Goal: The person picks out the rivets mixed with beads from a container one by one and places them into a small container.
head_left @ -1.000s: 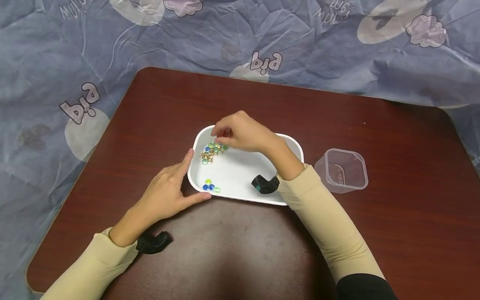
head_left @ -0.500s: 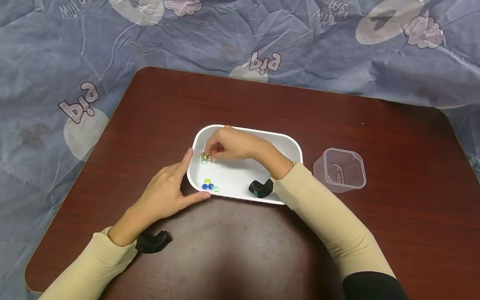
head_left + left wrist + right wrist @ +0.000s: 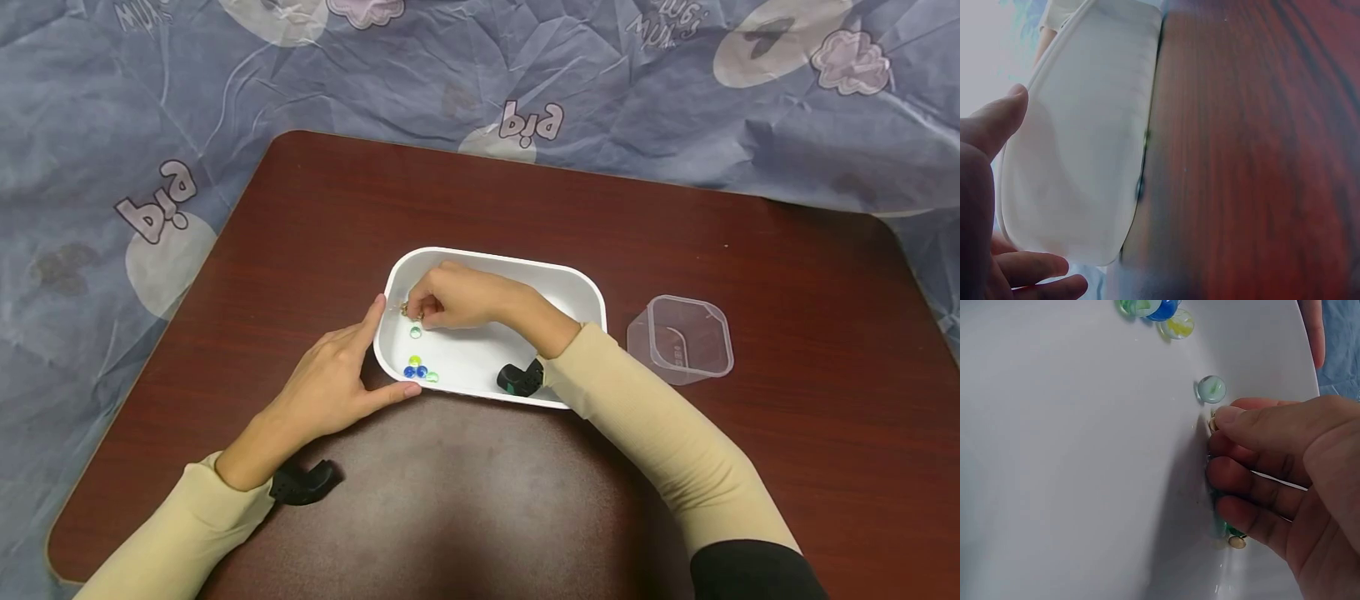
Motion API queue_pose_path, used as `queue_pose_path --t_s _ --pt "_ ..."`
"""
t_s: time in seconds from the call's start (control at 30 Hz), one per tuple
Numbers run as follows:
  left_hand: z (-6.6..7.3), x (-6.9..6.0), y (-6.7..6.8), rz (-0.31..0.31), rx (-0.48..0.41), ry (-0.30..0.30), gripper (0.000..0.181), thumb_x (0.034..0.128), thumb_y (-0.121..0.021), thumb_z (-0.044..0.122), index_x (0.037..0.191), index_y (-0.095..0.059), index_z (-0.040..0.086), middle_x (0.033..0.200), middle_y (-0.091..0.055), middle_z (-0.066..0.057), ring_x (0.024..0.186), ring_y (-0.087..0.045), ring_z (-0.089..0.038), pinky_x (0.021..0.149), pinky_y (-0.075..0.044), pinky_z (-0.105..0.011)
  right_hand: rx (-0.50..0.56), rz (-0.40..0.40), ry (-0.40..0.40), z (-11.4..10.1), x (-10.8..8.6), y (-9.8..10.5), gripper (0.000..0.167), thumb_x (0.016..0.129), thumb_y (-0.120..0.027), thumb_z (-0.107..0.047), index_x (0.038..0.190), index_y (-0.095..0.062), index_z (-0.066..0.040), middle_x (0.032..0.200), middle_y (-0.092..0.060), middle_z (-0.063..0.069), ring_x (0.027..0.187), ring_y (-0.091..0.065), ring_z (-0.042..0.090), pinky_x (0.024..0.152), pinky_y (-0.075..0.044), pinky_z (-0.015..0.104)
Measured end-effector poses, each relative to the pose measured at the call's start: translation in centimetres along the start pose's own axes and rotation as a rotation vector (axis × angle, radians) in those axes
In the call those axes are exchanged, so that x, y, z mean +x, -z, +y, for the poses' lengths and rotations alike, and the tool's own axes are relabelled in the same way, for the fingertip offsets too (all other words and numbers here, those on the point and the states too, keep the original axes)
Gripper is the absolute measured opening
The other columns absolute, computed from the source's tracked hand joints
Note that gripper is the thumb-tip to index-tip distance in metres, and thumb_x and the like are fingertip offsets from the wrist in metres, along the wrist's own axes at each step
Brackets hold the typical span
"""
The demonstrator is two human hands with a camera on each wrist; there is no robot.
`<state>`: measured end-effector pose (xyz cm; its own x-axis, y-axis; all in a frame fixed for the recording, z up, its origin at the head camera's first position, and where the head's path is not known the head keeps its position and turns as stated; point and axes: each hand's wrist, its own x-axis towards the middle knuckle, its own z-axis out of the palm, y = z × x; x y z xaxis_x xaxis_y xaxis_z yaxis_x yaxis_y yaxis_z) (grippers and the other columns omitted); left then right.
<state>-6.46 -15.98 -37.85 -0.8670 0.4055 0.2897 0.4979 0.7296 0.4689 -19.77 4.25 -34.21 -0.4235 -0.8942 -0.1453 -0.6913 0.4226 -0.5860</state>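
A white tray (image 3: 487, 395) holds glass marbles and small gold tacks. My left hand (image 3: 330, 379) spreads around the tray's left near corner, thumb and fingers resting against its outside. Inside the tray, my right hand (image 3: 461, 296) curls over the gold tacks (image 3: 405, 309) at the left end. In the right wrist view, thumb and forefinger pinch a gold tack (image 3: 1213, 422), mostly hidden by the fingertips. A pale green marble (image 3: 1212, 389) lies just beside them. More green marbles and a tack head (image 3: 1237, 542) show beneath the other fingers.
Blue marbles (image 3: 409, 372), a yellow one (image 3: 416, 361) and a pale green one (image 3: 432, 377) sit by the tray's near wall. A clear plastic box (image 3: 686, 374) stands to the right on the brown table (image 3: 810, 400). Patterned cloth (image 3: 420, 92) hangs behind.
My right hand has lowered into the tray and shifted left onto the tacks. The pale green marble beside them has rolled slightly nearer. My left hand stays where it was.
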Motion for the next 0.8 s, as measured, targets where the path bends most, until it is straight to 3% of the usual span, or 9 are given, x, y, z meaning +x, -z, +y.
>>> queue_pose_path --t_s 0.4,0.8 --pt "0.11 0.02 0.11 -0.012 0.008 0.021 0.110 0.0809 -0.069 0.066 0.153 -0.026 -0.006 0.133 -0.057 -0.027 0.117 -0.060 -0.036 0.097 -0.044 -0.052 -0.044 -0.017 -0.081 -0.15 0.24 -0.06 0.008 0.086 -0.074 -0.002 0.092 -0.071 -0.008 0.070 -0.058 -0.002 0.068 -0.051 0.010 0.068 -0.041 0.023" --pt "0.20 0.13 0.15 -0.022 0.010 0.032 0.110 0.0787 -0.075 0.059 0.153 -0.026 -0.006 0.134 -0.057 -0.026 0.117 -0.060 -0.036 0.097 -0.043 -0.052 -0.047 -0.034 -0.110 0.01 0.33 -0.08 0.007 0.087 -0.074 -0.004 0.091 -0.069 -0.008 0.070 -0.057 -0.002 0.068 -0.050 0.010 0.067 -0.040 0.023"
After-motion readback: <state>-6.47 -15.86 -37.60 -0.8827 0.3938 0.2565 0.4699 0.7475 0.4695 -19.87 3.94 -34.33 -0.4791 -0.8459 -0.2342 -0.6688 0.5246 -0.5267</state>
